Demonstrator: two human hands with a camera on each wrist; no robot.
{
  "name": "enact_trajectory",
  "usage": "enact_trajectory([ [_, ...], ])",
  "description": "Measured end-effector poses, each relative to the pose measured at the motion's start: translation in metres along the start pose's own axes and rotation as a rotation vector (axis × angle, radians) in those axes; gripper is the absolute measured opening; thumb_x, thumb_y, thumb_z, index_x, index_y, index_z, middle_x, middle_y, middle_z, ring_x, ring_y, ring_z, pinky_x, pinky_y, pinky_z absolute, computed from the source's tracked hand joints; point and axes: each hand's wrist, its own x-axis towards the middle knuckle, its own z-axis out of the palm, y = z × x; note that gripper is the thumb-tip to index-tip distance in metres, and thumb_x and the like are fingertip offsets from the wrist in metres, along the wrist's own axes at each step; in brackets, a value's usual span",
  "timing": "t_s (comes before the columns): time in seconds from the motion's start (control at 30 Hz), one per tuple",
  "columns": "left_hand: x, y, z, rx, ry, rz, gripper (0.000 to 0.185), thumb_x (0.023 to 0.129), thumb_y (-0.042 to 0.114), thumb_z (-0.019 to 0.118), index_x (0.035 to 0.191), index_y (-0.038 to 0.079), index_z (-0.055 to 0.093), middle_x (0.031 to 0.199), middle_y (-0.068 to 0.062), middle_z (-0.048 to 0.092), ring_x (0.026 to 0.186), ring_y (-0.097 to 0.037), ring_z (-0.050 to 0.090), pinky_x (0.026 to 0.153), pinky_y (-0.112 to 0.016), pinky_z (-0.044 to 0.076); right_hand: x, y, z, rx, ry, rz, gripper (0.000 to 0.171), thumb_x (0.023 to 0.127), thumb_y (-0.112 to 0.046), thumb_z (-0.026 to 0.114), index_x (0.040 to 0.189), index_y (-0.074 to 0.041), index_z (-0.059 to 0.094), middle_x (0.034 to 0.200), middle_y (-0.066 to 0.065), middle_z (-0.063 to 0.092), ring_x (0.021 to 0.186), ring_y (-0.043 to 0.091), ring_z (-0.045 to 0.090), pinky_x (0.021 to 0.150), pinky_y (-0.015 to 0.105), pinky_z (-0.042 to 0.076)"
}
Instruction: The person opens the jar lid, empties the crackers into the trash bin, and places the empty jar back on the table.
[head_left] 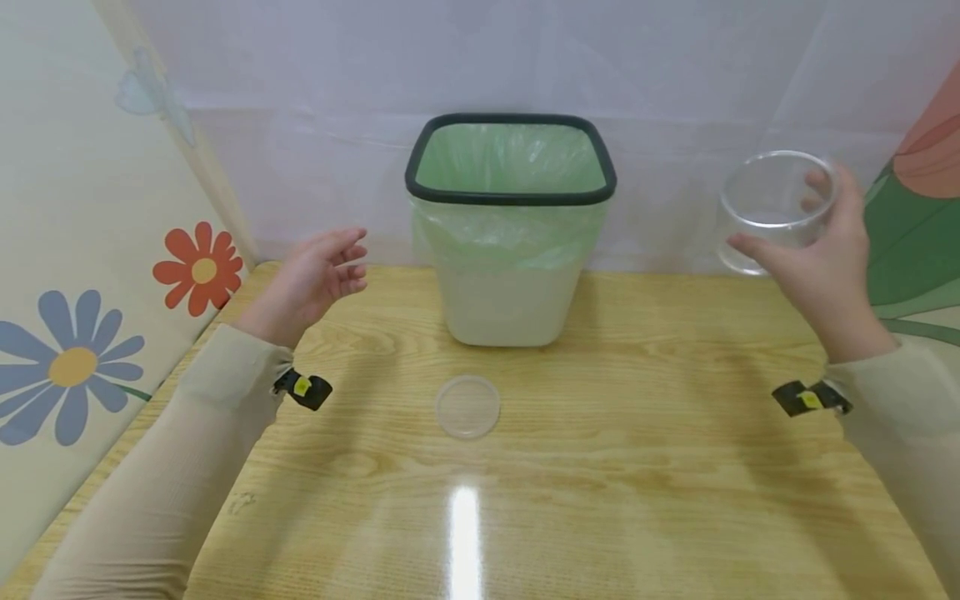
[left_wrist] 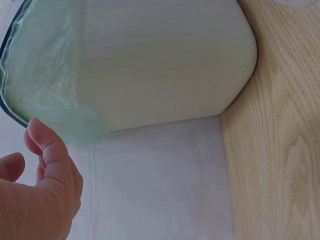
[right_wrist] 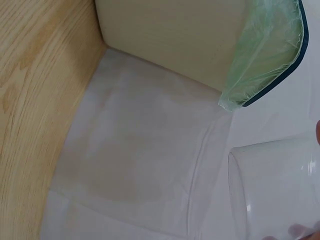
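Observation:
My right hand [head_left: 836, 258] grips a clear round container [head_left: 757, 237] from its right side, thumb in front and fingers behind. It is held up at the right, in front of the pale backdrop, and nothing shows inside it. In the right wrist view the clear wall of the container [right_wrist: 275, 185] fills the lower right corner. To the left of the bin, my left hand [head_left: 318, 271] hovers over the table with relaxed, slightly bent fingers and holds nothing. A pale trash bin [head_left: 506, 304] with a dark rim and a green liner bag [head_left: 517, 237] stands between the hands.
A thin clear disc, like a lid [head_left: 467, 408], lies flat on the wooden table [head_left: 637, 467] in front of the bin. Behind the table hangs a white sheet [head_left: 337, 67]. A flower-painted panel [head_left: 75, 200] borders the left side, another the right.

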Motion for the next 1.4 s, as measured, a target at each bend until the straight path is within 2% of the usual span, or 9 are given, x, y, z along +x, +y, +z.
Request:
enact_trajectory([
  [0.17,0.000,0.000,-0.002,-0.007,-0.011,-0.013,0.025,0.099,0.024,0.057,0.118,0.009,0.050,0.086,0.001,0.055,0.067,-0.013,0.054,0.062,-0.023,0.053,-0.001,0.001,0.000,-0.009,0.002,-0.002,0.094,0.078,-0.017,0.081,0.152,-0.024,0.024,0.149,-0.002,0.034,0.131,0.016,0.031,0.112,0.034,0.026],
  [0.4,-0.001,-0.002,-0.003,0.019,0.003,-0.012,0.024,0.100,0.025,0.056,0.117,0.011,0.051,0.087,0.002,0.055,0.068,-0.012,0.054,0.063,-0.023,0.053,-0.004,0.004,0.000,0.009,-0.004,-0.011,0.092,0.079,-0.016,0.080,0.151,-0.024,0.025,0.149,-0.001,0.033,0.131,0.017,0.031,0.112,0.036,0.028],
  [1.4,-0.005,-0.009,-0.005,0.019,0.003,-0.011,0.027,0.100,0.025,0.056,0.119,0.008,0.048,0.089,0.000,0.054,0.069,-0.012,0.054,0.063,-0.022,0.052,-0.015,0.010,0.003,0.047,-0.017,0.040,0.090,0.080,-0.013,0.080,0.151,-0.027,0.025,0.149,-0.003,0.032,0.132,0.018,0.031,0.111,0.037,0.031],
])
